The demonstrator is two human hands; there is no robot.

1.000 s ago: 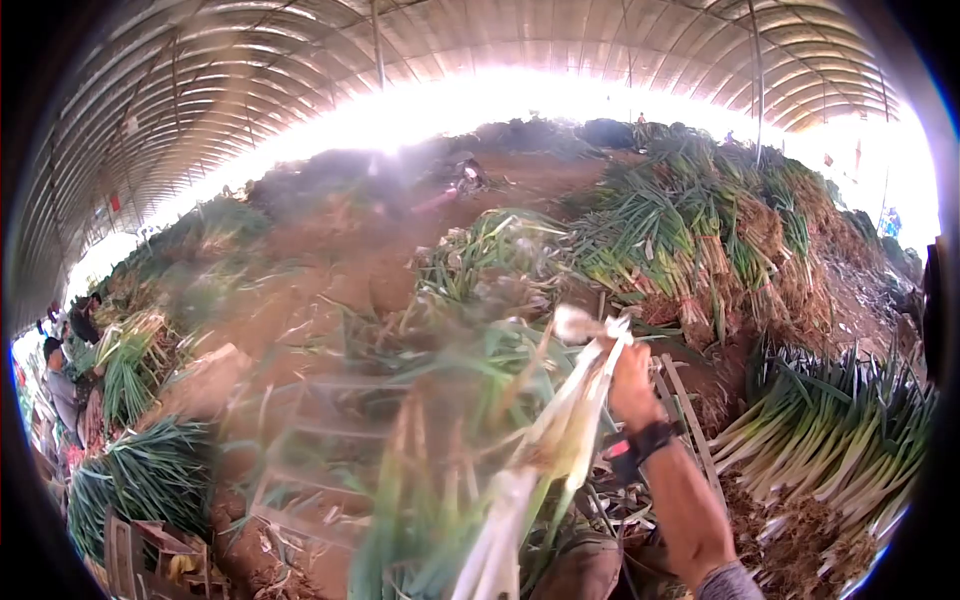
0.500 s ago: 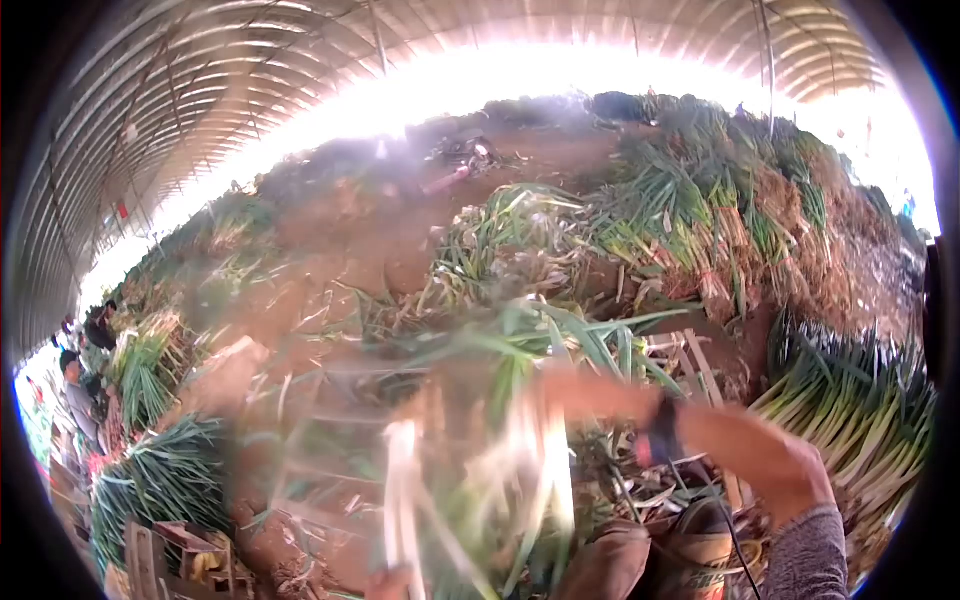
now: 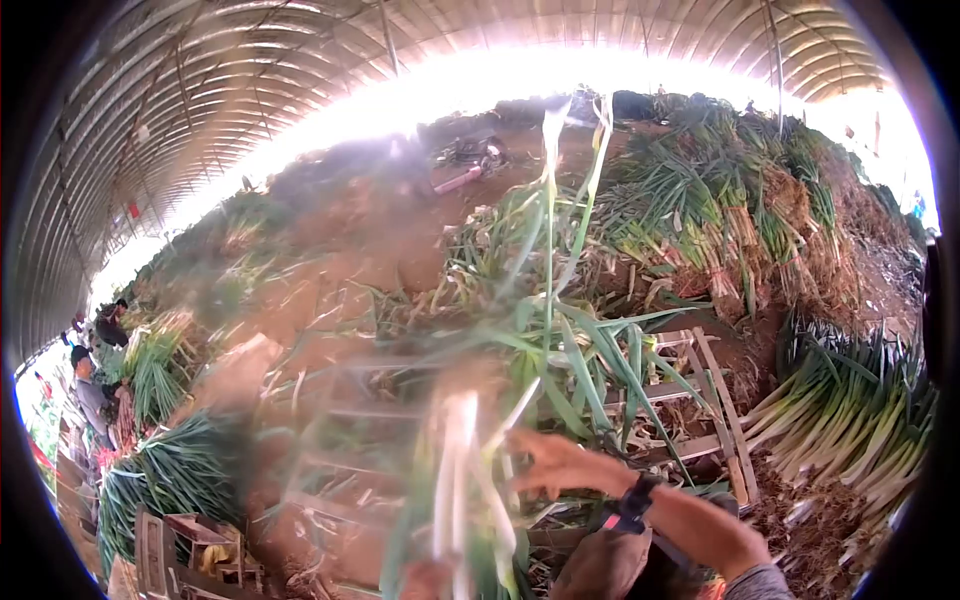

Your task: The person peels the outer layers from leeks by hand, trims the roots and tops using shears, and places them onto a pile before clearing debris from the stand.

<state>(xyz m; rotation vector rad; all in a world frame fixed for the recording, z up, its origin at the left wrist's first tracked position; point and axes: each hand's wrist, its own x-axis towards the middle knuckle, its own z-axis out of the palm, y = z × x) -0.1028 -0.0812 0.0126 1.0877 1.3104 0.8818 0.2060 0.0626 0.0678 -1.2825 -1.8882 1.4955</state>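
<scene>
Over everything on my feed arches the roof (image 3: 250,70), above brown ground (image 3: 330,250). Up to my right rises a big heap of greens (image 3: 690,190); below it, a row of leeks (image 3: 850,410) lies with leaves up and roots toward me. Nearer the middle, a wooden rack (image 3: 726,417) slants beneath some trailing leaves.

In front of my body are the leeks being worked (image 3: 455,470), just left of my right hand (image 3: 560,465). I'd call the step in hand sorting through them between both hands; the next move calls for lining the right fingers up with the stems and taking them lightly. That hand's fingers are loosely spread, clasping nothing I can see. The left hand (image 3: 427,578) is low at the bottom edge, too smeared for me to tell whether it grips.

The stems look white, smooth and roughly upright, though blurred; long green leaves are near them. Smallest is the black wristband (image 3: 630,503) on my right wrist.
</scene>
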